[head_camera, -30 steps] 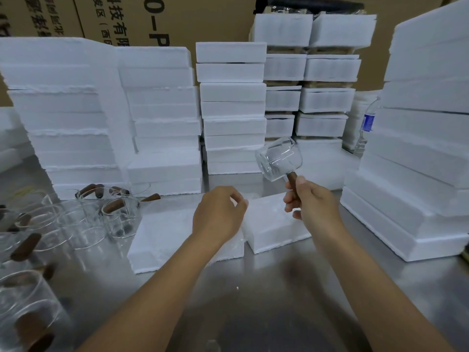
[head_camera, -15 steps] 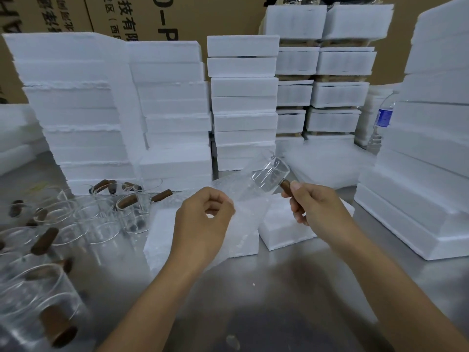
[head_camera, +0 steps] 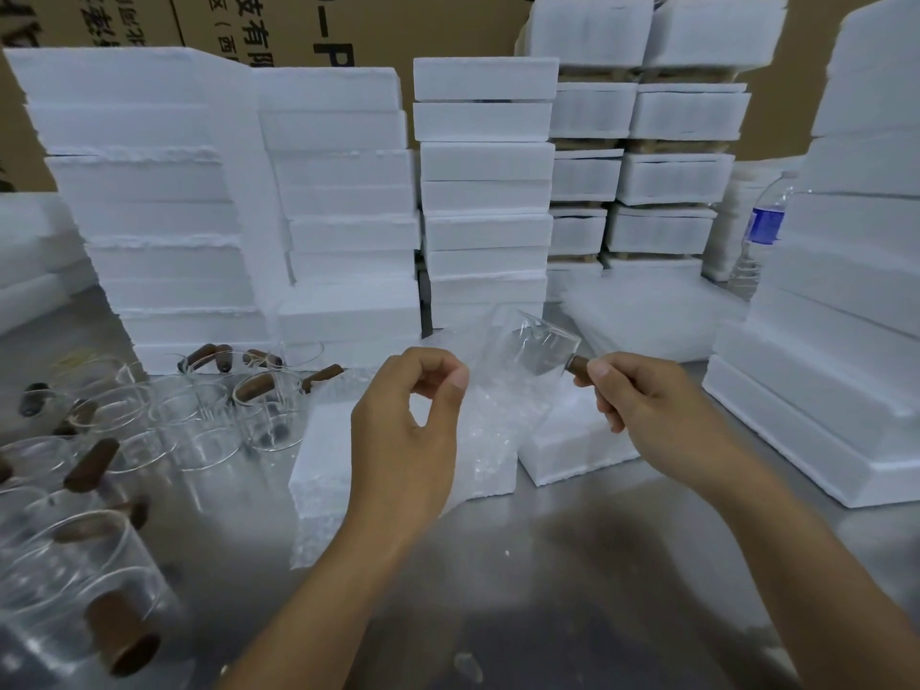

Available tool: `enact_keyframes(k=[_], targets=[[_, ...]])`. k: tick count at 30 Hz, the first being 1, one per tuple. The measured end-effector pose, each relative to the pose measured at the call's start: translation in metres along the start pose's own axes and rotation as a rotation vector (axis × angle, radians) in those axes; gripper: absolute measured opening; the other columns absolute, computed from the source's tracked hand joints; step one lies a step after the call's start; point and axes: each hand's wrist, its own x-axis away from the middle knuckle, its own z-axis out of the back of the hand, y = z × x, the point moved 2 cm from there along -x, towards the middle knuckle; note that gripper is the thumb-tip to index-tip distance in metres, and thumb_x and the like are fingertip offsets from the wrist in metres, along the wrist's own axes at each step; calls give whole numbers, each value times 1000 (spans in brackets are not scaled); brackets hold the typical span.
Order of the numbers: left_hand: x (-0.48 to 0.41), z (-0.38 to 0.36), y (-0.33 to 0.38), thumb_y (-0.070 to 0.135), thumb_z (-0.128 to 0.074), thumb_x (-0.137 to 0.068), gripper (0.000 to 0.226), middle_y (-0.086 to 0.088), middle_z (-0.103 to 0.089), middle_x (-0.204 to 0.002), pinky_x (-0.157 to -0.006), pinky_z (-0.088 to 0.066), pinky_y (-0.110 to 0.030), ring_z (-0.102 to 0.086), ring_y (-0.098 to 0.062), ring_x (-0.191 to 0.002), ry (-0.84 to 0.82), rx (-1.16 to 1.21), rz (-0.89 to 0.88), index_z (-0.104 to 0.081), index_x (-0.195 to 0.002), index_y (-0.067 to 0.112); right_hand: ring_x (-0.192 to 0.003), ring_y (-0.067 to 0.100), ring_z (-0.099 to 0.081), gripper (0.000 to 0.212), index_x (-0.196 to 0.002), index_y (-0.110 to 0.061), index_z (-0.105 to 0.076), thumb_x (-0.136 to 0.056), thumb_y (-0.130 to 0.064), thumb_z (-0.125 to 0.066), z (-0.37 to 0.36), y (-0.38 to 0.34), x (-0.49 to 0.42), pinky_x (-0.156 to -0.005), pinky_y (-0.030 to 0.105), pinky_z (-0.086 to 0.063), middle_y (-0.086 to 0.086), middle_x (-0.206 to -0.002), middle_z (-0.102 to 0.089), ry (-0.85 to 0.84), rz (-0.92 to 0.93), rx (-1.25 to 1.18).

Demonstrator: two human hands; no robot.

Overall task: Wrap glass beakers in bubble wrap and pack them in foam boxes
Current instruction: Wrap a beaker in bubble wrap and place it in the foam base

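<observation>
My right hand [head_camera: 652, 415] grips the brown wooden handle of a clear glass beaker [head_camera: 540, 348], held tilted above the table. My left hand [head_camera: 405, 435] pinches the upper edge of a sheet of bubble wrap [head_camera: 490, 430], which hangs between my hands and lies against the beaker. Below them two low white foam boxes [head_camera: 572, 448] lie on the steel table. More glass beakers with brown handles [head_camera: 199, 420] crowd the table at the left.
Tall stacks of white foam boxes [head_camera: 338, 216] line the back and the right side [head_camera: 846, 341]. A plastic water bottle with a blue label [head_camera: 761, 231] stands between the stacks at the right. Cardboard cartons [head_camera: 298, 27] form the backdrop.
My left hand has lifted the bubble wrap off the foam box and raised it. My right hand has lowered the beaker against the sheet.
</observation>
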Motion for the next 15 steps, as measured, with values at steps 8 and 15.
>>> enact_keyframes(k=[8,15], targets=[[5,-6,7,20,-64,-87,26,16,-56,-92,-80,-31,1,-51,5,-92,-61,-57,-100,-55,-77,43,-83,4,-50,22,-80,-36,-63,-96,-29,-48,-2,-2,2,-66,-1,-32,-4,-93,-46,-32,48,105],[13,-10,12,17,-58,-86,9,8,-56,-107,-92,-40,-12,-53,-8,-104,52,-150,-372,-66,-86,21,-70,-6,-44,30,-69,-50,-60,-89,-28,-54,-4,-21,11,-62,2,-31,-2,-79,-44,-173,121,136]])
